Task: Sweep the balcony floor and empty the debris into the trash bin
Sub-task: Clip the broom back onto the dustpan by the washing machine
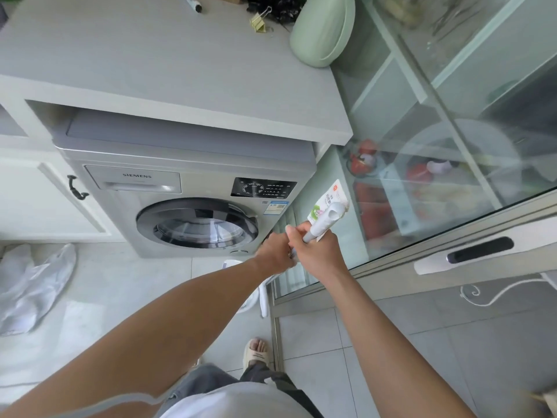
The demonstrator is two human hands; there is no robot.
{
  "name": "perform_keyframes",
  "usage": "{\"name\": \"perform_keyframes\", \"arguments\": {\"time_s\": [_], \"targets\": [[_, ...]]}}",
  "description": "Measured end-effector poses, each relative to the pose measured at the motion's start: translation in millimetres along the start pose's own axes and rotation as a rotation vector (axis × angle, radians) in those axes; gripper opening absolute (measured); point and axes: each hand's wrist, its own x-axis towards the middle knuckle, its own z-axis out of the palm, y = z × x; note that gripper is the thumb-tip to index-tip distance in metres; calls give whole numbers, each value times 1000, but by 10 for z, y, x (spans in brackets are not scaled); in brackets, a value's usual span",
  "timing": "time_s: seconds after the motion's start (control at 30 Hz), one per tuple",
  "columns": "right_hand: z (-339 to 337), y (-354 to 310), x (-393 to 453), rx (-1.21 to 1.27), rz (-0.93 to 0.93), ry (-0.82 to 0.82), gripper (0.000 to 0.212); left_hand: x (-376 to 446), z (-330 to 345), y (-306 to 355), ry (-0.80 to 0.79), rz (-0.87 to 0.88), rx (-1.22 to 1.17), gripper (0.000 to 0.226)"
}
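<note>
Gripping broom handle (327, 217), right hand (319, 251) above left hand (275, 251).

This is looking like a home laundry balcony: a silver front-loading washing machine (193, 203) is sitting built into white cabinetry under a pale grey countertop (156, 73). A sliding glass door with a metal frame (437, 164) is closing off the right side, and light square floor tiles (126, 300) are running underfoot beside a crumpled white plastic bag (33, 285).
</note>
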Motion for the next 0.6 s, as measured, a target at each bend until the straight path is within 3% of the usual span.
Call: {"name": "perform_keyframes", "arguments": {"time_s": [0.23,0.47,0.6], "targets": [[-129,280,201,-8,-20,-210,11,95,225,48,6,-102,-6,16],[-237,581,301,61,-22,-152,20,152,358,282,80,-103,79,25],[-265,688,369,-3,-101,-142,31,176,413,391,81,-112,112,11]]}}
